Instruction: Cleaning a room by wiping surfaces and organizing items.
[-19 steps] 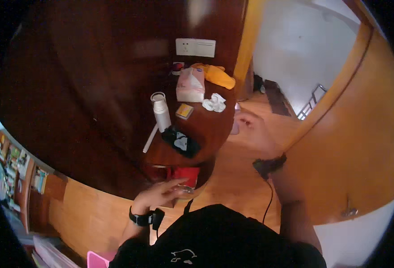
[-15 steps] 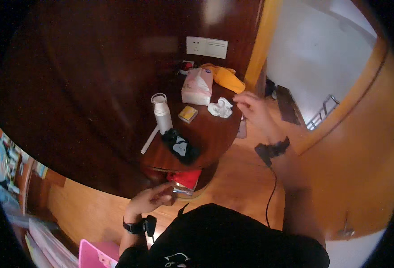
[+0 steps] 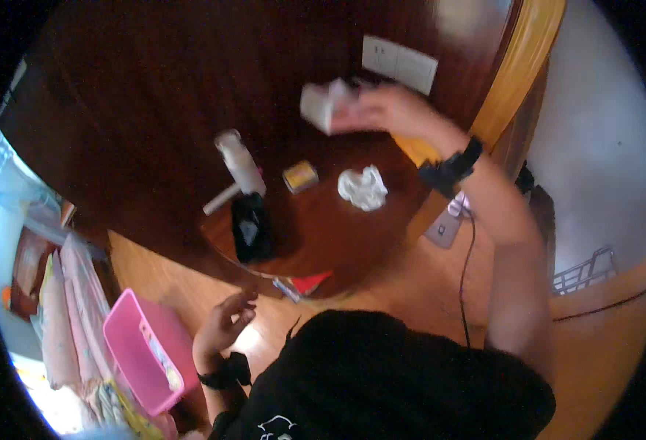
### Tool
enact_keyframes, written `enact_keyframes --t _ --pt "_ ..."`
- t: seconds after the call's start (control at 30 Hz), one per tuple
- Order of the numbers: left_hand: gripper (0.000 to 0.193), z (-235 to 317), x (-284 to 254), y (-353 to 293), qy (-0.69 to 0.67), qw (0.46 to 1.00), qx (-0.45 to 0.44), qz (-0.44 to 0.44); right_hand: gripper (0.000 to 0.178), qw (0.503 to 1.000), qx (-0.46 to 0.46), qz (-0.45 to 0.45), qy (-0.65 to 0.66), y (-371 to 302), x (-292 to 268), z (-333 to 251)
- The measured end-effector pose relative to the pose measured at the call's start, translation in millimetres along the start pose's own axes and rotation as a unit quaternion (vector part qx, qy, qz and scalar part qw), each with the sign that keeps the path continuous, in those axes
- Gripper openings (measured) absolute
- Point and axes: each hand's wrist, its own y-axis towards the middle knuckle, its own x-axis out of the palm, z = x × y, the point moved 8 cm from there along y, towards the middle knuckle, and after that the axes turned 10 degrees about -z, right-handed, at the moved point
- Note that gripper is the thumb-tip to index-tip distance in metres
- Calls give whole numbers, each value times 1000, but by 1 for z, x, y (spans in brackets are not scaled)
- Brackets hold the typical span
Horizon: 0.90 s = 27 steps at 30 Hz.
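Note:
A blurred white-and-pink tissue pack [image 3: 317, 107] is up off the dark wooden table [image 3: 330, 242], near the wall, in the grip of my right hand [image 3: 374, 110]. My left hand [image 3: 225, 320] hangs in front of the table's near edge, fingers loosely bent and apart, holding nothing. On the tabletop lie a crumpled white tissue [image 3: 363, 188], a small yellow box [image 3: 300, 177] and a black pouch-like thing [image 3: 251, 238]. Behind the pouch stands a white bottle [image 3: 242, 167], with a thin white stick [image 3: 222, 199] beside it. My right hand and forearm partly hide an orange-yellow cloth [image 3: 415, 150].
A white socket panel [image 3: 398, 64] is on the dark wall. Red and white items [image 3: 308, 282] show beneath the tabletop. A pink bin [image 3: 136, 352] stands on the floor at left, near pale bedding [image 3: 63, 323]. A cable [image 3: 467, 286] trails from my right wrist.
My right hand has moved from the table's right edge to the tissue pack, taken hold of it and raised it toward the wall. The view has shifted, showing more of the pink bin.

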Motion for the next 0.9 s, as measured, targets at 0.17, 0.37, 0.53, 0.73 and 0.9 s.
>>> enact_keyframes --t 0.17,0.37,0.53,0.73,0.9 --pt "47 38 22 0 -77 996 -37 35 33 978 -39 163 124 -80 -98 -20" --pt "46 37 10 -39 -43 985 -107 131 26 929 -111 -264 235 -211 -1 -19" --pt "46 68 11 -39 -20 983 -111 148 27 914 127 -309 228 -247 207 61" --pt "46 92 15 -28 46 984 -123 123 20 985 157 0 -65 -227 385 130" --pt "44 115 -2 -44 60 976 -110 179 25 978 166 -115 -45 -233 444 129"
